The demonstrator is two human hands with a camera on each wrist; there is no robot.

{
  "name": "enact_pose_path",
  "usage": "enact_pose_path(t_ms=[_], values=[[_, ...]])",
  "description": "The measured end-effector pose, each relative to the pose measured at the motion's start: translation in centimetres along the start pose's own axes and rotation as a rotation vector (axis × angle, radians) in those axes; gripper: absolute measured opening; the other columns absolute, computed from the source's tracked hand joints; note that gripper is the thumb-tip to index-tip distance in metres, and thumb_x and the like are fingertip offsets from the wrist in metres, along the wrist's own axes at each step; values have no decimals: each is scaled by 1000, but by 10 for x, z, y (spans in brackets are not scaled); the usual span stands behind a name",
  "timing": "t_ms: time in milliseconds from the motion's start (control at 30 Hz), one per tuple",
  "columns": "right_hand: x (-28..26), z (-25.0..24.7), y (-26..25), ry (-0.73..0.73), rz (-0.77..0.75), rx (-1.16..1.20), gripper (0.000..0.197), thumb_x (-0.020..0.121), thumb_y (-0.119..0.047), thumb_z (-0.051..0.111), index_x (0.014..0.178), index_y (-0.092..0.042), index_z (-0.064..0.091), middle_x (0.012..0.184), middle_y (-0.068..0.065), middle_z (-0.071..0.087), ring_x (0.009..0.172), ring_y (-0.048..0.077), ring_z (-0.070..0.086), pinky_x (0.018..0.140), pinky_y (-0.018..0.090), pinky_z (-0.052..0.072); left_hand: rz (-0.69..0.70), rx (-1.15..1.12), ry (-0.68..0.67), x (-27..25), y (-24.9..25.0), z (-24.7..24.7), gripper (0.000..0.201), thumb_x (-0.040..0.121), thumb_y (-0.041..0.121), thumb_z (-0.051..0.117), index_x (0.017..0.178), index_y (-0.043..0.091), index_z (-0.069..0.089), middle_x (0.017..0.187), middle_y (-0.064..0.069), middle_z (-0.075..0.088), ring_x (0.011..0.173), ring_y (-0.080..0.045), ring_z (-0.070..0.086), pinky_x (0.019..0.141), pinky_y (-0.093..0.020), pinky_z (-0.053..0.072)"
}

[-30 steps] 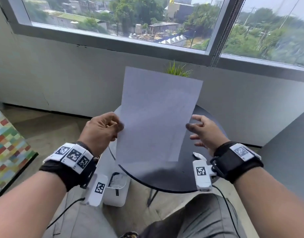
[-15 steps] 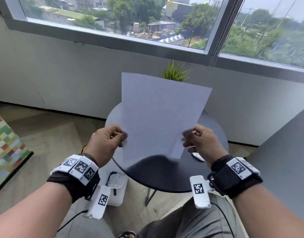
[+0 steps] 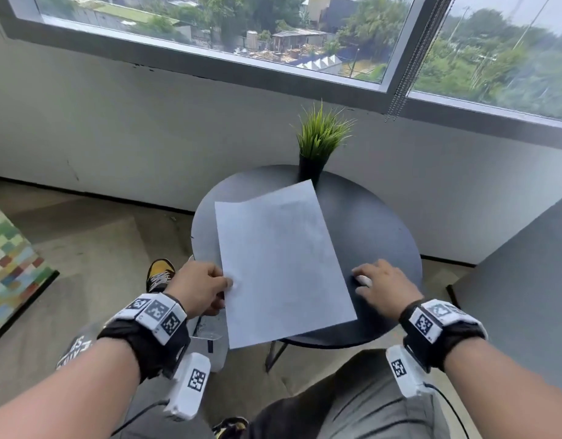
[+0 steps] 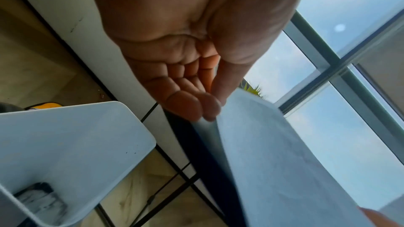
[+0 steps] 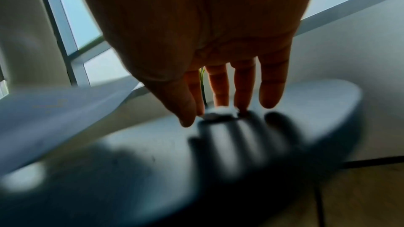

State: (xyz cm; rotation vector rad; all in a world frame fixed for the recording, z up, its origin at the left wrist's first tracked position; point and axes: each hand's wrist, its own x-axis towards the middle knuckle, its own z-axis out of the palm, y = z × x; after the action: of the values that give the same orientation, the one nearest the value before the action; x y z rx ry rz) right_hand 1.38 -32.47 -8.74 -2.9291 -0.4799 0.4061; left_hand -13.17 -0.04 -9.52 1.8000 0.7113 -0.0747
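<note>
Left grip (image 3: 200, 288) pinches the left long edge of the sheet of paper (image 3: 279, 258), thumb on top and fingers curled underneath. Right grip (image 3: 384, 286) is spread palm down over the bench (image 3: 378, 217) with straight fingers. Its fingertips touch a small white thing (image 3: 363, 280) lying there, and it has closed round nothing.

The bench is small and round, with a matt black top on thin dark legs. At its far rim stands a potted plant (image 3: 321, 141), spiky green grass in a black pot. Behind it a pale grey wall runs under a wide, dark-framed window (image 3: 241, 36), with a bead cord (image 3: 406, 74) hanging at the mullion and trees and low roofs outside. The floor (image 3: 92, 248) is a dull brown wood pattern. A patchwork of coloured squares (image 3: 7, 258) shows at the left edge and a grey panel (image 3: 527, 296) at the right. A white bin (image 4: 76, 135) stands on the floor below the left grip, near a black and yellow shoe (image 3: 161, 274).

The paper is plain, pale and unmarked, without creases, and slightly bowed along its left side. It sits askew, low over the middle of the bench, with its far corner just in front of the pot and its near corner overhanging the near rim. The right wrist view shows one side raised off the top with shadow beneath. Whether any part rests on the bench I cannot tell.
</note>
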Motion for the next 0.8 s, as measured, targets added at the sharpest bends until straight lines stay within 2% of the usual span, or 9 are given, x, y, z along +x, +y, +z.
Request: enact_pose_path(t_ms=[67,200,267,333,400,467,567,700,800], values=[[-4,10,7,44,-28,-50,32,94,-31,53,125,-37,57,120,2,48,113,29,46,100,40,41,2,86,6,-8,-2,7,14,92,8,70,82,1,64,67,-15,67,50,-22,65,59,-44,62],[-5,11,7,117,-36,-4,22,100,-30,45,117,-33,57,109,1,48,109,29,50,93,41,44,32,251,49,-14,2,6,24,88,29,77,88,12,61,77,-7,70,57,-20,65,62,-39,60],[-2,10,8,90,0,0,27,100,-30,46,126,-27,53,118,4,49,113,30,52,96,40,44,117,476,117,-9,6,-1,30,86,42,76,93,22,55,94,-3,67,79,-19,64,76,-42,58],[0,6,10,66,46,-15,29,100,-31,49,126,-22,55,119,4,48,110,28,54,96,39,44,238,581,140,0,10,-10,35,87,46,74,110,27,55,120,-2,59,105,-21,57,91,-42,51],[-2,-3,7,49,59,-13,25,99,-33,50,119,-24,61,112,2,48,102,26,56,94,37,45,316,710,56,11,13,-17,63,88,54,70,141,32,46,149,1,42,137,-21,39,110,-46,39],[-7,-17,-2,40,35,-6,22,100,-29,46,115,-30,61,109,2,49,96,25,56,91,37,46,346,923,-51,22,12,-18,91,83,70,64,158,33,26,167,4,17,154,-20,13,122,-51,22],[-15,-38,-25,56,-28,38,19,99,-28,45,110,-36,59,103,-1,57,93,22,56,84,37,48,332,1118,-152,30,3,-12,108,75,88,52,161,33,13,171,4,-2,157,-24,-5,123,-59,8],[-17,-45,-68,36,-127,55,17,99,-33,52,109,-22,60,97,-3,64,92,20,56,76,30,42,417,1142,-246,21,-5,6,111,71,94,45,159,37,8,170,8,-8,156,-25,-12,120,-67,0],[-10,-36,-95,-8,-194,81,19,97,-40,54,101,-22,59,87,-6,61,86,19,56,74,31,44,503,1167,-285,11,-8,22,111,71,95,42,160,37,8,170,8,-7,156,-26,-14,117,-70,-5]])
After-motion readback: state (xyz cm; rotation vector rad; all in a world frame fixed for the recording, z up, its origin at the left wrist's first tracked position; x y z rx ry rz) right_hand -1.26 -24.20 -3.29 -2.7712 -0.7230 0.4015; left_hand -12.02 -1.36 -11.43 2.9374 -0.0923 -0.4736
